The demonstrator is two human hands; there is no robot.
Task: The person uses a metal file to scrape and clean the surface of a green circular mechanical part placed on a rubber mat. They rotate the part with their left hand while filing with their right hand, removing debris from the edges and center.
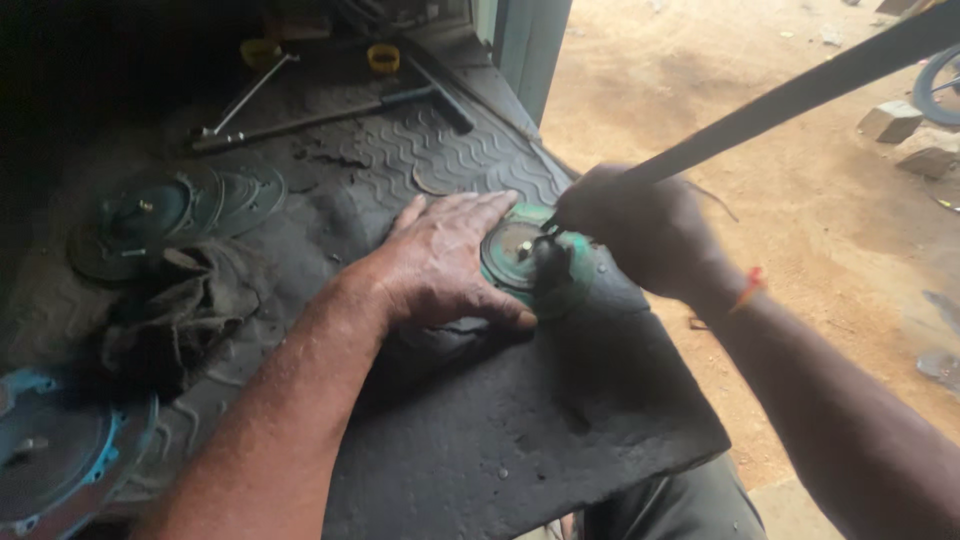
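A round green metal disc [515, 258] with a small stud at its centre lies on a dark rubber mat [560, 420]. My left hand [445, 265] lies flat over the disc's left side, fingers spread, pressing it down. My right hand [640, 230] is closed around the lower end of a long dark bar [800, 95] that slants up to the right. The bar's tip meets the disc near its centre, partly hidden by my fingers.
More green discs [150, 220] lie stacked at the left beside a dirty rag [185, 300]. A blue disc assembly [55, 460] sits at the lower left. A wheel wrench [330, 110] and yellow rings [383, 58] lie at the back. Sandy ground [800, 240] with bricks is to the right.
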